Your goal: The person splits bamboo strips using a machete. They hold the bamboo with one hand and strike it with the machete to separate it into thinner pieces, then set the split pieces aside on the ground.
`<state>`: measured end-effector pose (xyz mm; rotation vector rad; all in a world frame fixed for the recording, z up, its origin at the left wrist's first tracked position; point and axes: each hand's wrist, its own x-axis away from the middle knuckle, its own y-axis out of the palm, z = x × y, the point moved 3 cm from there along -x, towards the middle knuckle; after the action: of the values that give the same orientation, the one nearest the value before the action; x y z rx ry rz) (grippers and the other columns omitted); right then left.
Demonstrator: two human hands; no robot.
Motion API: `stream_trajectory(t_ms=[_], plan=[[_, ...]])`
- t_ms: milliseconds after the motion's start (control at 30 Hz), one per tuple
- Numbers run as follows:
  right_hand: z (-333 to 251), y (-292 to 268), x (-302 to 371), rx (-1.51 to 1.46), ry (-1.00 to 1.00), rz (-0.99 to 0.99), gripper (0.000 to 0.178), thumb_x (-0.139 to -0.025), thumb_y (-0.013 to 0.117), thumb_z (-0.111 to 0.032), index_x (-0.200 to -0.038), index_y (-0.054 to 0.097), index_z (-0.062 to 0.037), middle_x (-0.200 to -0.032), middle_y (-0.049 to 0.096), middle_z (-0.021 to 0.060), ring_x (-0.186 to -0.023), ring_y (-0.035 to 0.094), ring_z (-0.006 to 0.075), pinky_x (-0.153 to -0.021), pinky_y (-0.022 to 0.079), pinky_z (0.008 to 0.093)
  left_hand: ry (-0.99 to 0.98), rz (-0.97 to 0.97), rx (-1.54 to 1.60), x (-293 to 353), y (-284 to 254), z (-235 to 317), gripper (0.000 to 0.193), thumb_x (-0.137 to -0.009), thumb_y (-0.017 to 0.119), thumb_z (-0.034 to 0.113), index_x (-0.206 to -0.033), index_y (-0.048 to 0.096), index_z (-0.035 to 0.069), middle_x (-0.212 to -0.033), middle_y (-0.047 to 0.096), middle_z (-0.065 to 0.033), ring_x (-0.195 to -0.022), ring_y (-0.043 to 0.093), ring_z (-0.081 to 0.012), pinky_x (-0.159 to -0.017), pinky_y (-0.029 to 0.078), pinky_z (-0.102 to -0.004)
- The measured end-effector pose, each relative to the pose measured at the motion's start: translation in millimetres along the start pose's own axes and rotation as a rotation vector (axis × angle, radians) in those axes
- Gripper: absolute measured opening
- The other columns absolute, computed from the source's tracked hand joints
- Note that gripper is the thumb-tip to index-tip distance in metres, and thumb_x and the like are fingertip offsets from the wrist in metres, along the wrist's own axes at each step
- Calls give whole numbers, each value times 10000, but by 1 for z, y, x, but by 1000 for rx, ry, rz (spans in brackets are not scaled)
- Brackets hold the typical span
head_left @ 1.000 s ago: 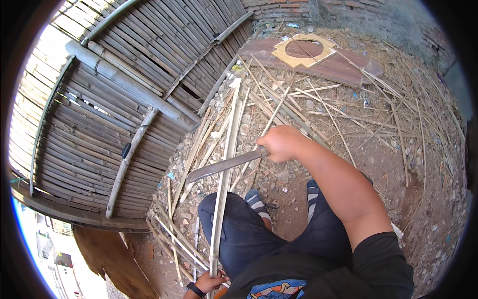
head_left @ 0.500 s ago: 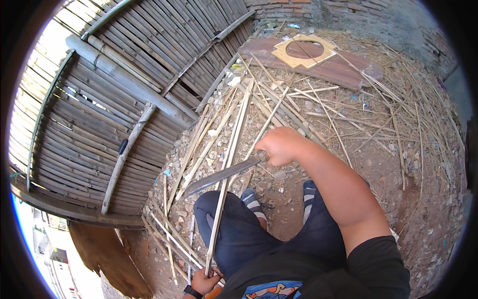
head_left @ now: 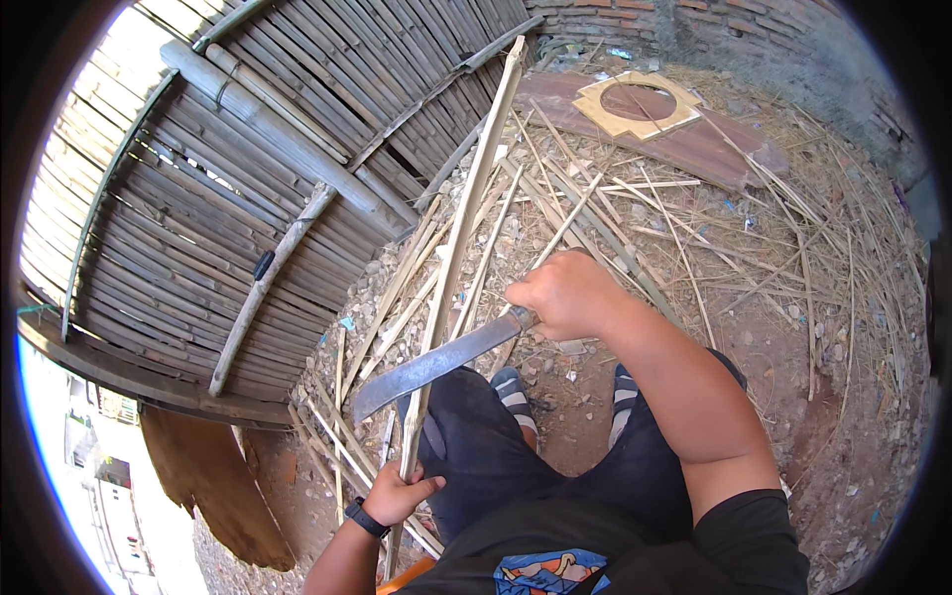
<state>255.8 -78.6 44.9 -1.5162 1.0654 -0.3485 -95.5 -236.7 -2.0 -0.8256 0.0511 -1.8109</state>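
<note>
While left hand (head_left: pixel 397 493) grips bamboo strip (head_left: pixel 458 248) | right hand (head_left: pixel 567 296), beside strip, clasps machete (head_left: pixel 458 352) across it

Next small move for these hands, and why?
Probably have the right hand push the knife along the bamboo strip, away from the left hand: the blade crosses the strip in view, and the left hand grips it below.

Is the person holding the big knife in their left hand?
No, the right hand grips the knife, while the left hand holds a long pale strip.
</note>
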Motion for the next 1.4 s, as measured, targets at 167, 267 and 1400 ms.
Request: stream_trajectory(t_ms=[167,267,1400], plan=[[74,-13,15,-249,484,205,191,-701,709,-146,-884,660,-124,-689,652,131,-735,684,347,-658,525,464,-13,-24,21,8,9,14,433,-857,752,92,-654,370,109,-593,459,15,-503,534,-85,-433,577,-313],[76,-17,18,-240,517,240,193,-707,712,-146,-893,664,-125,-701,658,133,-734,682,346,-660,524,463,-56,36,34,16,16,-5,427,-855,758,92,-667,375,109,-603,467,14,-500,533,-87,-430,560,-304],[8,-17,5,13,-32,123,217,-676,729,-182,-869,641,-138,-704,648,86,-733,680,324,-650,529,450,67,30,61,-7,24,32,493,-849,798,191,-643,352,147,-579,390,70,-548,342,-42,-479,300,-244]])
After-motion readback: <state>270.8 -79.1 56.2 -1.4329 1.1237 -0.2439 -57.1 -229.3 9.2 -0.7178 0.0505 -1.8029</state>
